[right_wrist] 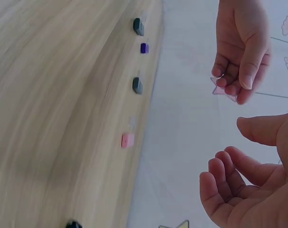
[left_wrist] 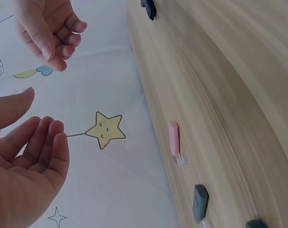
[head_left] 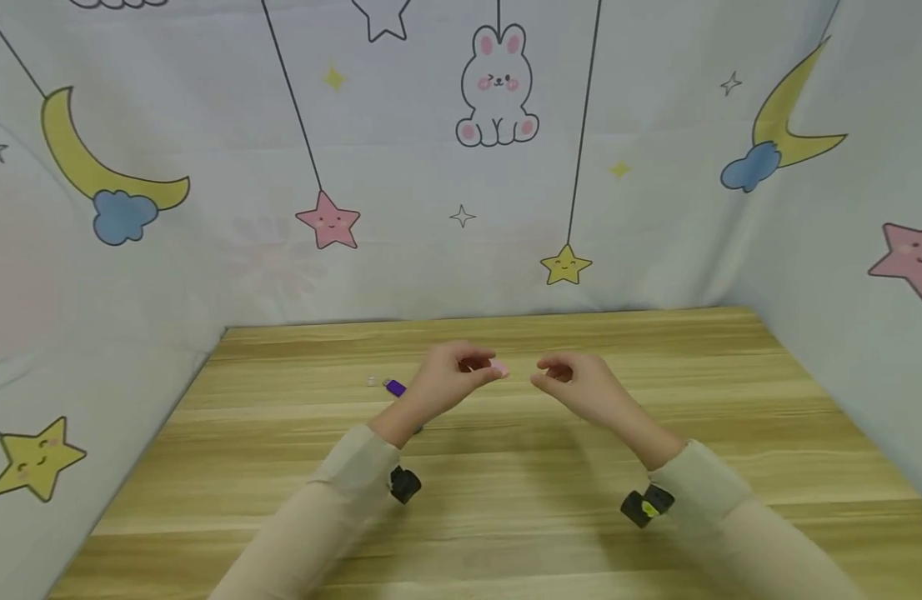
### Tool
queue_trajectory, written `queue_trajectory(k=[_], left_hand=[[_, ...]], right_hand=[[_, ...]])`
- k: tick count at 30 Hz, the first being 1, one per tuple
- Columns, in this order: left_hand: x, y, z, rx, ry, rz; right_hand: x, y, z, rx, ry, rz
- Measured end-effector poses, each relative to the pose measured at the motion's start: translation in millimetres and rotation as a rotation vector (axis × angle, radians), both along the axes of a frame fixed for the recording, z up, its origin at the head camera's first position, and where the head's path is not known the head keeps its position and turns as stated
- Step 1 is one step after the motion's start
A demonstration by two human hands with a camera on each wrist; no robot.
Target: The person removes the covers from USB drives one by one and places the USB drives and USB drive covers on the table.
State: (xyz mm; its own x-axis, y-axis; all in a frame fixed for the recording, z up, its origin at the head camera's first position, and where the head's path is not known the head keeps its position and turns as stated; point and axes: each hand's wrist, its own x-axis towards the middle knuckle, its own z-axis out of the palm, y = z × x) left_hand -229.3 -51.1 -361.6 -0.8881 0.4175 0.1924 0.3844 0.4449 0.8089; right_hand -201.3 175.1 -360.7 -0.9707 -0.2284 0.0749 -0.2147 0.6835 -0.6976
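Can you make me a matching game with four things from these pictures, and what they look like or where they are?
Things:
1. left hand
2. purple stick
3. bunny
4. table

Clues:
A. White, with pink in its ears
B. Flat, with a wood pattern
C. Raised in the air, holding nothing
D. Lying between two grey sticks in the right wrist view

Right pairs: 1-C, 2-D, 3-A, 4-B

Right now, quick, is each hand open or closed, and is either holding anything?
Left hand: open, loosely curved, holding nothing.
Right hand: open, loosely curved, also empty.
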Motion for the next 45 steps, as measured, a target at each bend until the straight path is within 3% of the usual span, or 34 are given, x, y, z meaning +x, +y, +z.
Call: queue_trajectory(k=[8, 14, 23, 30, 45], left_hand=[[-0.6, 34.2, 2.5, -0.03, -0.001, -0.08], [-1.1, 58.4, -4.2, -0.025, -0.019, -0.116], [-4.1, 83.8, -20.1, 0.015, -0.027, -0.153], [-7.1, 99.2, -32.9, 0.028, -0.044, -0.137], [-15.0, 129.6, -50.3, -0.066, -0.068, -0.182]], right_hand=[[5.7, 30.0, 6.9, 0.009, 0.073, 0.014], [9.6, 47.2, 5.9, -0.006, 0.102, 0.04], [12.3, 68.7, -12.4, -0.011, 0.066, 0.031], [10.1, 78.2, -29.7, 0.003, 0.051, 0.019], [-0.9, 96.3, -52.8, 0.039, 0.031, 0.049]])
